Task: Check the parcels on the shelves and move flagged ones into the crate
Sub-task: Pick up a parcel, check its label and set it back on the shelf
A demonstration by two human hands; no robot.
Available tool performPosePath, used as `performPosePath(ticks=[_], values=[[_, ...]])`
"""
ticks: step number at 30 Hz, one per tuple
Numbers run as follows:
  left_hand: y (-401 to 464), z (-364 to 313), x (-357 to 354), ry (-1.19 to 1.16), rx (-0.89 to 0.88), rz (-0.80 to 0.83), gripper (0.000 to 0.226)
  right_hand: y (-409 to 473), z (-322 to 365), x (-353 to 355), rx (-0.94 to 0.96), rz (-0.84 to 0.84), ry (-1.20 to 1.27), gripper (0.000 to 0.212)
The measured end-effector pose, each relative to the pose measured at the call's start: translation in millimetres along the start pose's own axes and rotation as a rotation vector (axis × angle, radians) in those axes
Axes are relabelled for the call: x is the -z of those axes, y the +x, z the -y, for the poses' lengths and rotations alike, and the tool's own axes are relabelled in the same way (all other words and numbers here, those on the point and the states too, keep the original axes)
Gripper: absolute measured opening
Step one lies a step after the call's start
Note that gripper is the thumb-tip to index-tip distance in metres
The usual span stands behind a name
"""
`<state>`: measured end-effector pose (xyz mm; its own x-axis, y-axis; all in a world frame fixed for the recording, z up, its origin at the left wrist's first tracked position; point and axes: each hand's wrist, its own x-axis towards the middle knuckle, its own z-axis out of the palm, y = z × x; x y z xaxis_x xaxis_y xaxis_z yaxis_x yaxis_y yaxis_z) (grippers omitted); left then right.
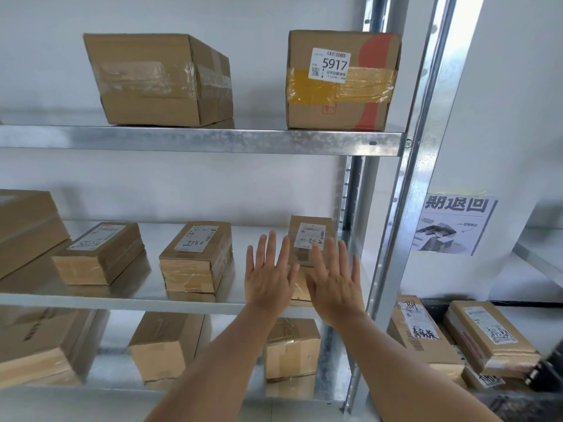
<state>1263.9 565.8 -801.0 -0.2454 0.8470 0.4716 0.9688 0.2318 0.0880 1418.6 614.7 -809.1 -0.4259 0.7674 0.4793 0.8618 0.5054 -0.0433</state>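
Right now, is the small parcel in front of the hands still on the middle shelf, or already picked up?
Still on the shelf. The small parcel rests there, while both the left hand and right hand are open, fingers spread.

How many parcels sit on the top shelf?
2: a plain taped box on the left, and a box labelled 5917 on the right by the upright. Anything further left is out of view.

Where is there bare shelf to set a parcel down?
Top shelf: a wide gap between the plain box and the 5917 box. Middle shelf: narrower gaps between its parcels. Crowded at the right end, where both hands reach at the small parcel.
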Motion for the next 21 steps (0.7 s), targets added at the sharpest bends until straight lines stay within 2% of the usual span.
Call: performPosePath(ticks=[5, 12, 15, 21], values=[[-47.2, 15.1, -5.4, 0.047, 0.032, 0.033, 0.070, -31.0, 5.9, -7.7, 0.017, -0.024, -0.002, 0.078], [-115.9, 30.7, -39.4, 0.046, 0.083, 0.086, 0.066, -88.9, 28.0, -38.2, 0.112, 0.048, 0.063, 0.081], [-143.1, 32.1, -63.6, 0.017, 0.084, 0.097, 0.065, -114.1, 34.8, -60.8, 0.134, 0.106, 0.047, 0.077], [-181.9, 46.5, -121.7, 0.024, 0.036, 0.240, 0.067, -152.8, 46.8, -127.9, 0.106, 0.194, 0.029, 0.069]])
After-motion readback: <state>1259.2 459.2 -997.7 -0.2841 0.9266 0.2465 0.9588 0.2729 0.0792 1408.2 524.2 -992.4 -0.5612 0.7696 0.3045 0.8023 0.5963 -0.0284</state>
